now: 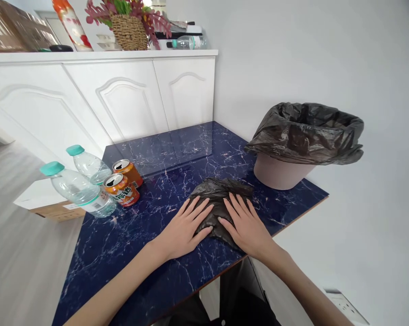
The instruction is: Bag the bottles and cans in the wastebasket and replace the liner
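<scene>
Black bag [219, 209] lies under left hand [180, 232] and right hand [251, 231], both spread open; bin [279, 173] black-lined, contents hidden.

1 black plastic bag [218, 191] (crumpled)

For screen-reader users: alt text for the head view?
A person's left hand and right hand lie spread on a crumpled black plastic bag on a blue marbled table. Two clear bottles and two orange cans stand at left; a pinkish bin with a black liner, right.
</scene>
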Tool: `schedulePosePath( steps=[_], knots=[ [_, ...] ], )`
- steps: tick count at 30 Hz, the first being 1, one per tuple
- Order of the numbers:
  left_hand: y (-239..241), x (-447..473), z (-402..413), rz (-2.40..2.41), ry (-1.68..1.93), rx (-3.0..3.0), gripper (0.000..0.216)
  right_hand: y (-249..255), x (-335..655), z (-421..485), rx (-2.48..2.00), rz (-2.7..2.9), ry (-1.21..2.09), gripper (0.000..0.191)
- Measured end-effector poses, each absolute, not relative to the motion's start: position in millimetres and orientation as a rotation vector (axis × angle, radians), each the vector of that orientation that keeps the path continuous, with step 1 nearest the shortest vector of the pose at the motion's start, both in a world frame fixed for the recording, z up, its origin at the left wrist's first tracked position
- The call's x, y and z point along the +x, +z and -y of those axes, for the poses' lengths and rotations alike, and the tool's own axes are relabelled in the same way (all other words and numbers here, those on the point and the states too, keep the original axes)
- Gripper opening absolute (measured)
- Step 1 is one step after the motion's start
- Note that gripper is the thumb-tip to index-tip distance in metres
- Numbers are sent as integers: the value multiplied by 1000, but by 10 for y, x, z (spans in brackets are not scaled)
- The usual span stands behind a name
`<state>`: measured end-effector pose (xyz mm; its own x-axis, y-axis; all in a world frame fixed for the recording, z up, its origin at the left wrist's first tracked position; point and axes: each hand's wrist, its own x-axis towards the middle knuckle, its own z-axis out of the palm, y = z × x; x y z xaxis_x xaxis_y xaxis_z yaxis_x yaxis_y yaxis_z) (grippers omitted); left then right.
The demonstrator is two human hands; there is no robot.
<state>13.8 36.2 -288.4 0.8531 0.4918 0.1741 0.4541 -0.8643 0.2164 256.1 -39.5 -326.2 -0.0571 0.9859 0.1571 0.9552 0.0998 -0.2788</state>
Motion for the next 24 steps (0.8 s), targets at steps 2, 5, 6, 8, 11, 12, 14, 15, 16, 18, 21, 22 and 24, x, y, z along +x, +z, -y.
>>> schedulePosePath(
  steps=[2, 5, 6, 8, 11, 12, 14, 15, 16, 18, 21, 22, 24],
  knots=[
    [-2875, 75, -397, -707, 325, 2847, 70, -3271, 2615, 402, -1907, 2115, 142, 75],
    [-2860, 17, -412, -704, 315, 2834, 70, -3171, 2647, 499, -1861, 2114, 174, 76],
    [-2854, 7, -408, -711, 325, 2828, 70, -3125, 2649, 554, -1802, 2139, 175, 76],
    [-2837, -3, -394, -699, 364, 2814, 70, -3050, 2652, 683, -1619, 2242, 151, 77],
    [-2806, -2, -379, -616, 414, 2804, 72, -3036, 2674, 835, -1396, 2368, 65, 71],
    [-2797, -1, -378, -589, 423, 2804, 73, -3057, 2686, 858, -1374, 2363, 30, 63],
    [-2784, 0, -383, -564, 446, 2797, 74, -3101, 2713, 865, -1350, 2320, -13, 46],
    [-2778, -2, -389, -563, 458, 2788, 76, -3107, 2725, 856, -1333, 2290, -12, 42],
    [-2773, -6, -396, -565, 470, 2777, 78, -3094, 2736, 846, -1320, 2251, 5, 40],
    [-2759, -16, -412, -573, 500, 2733, 79, -2994, 2756, 833, -1343, 2151, 130, 36],
    [-2724, -26, -429, -564, 562, 2596, 55, -2723, 2798, 823, -1492, 2016, 479, 34],
    [-2709, -23, -429, -570, 589, 2537, 40, -2635, 2820, 808, -1539, 1993, 580, 37],
    [-2677, 0, -416, -643, 626, 2416, 27, -2520, 2875, 740, -1603, 1960, 674, 43]
  ],
)
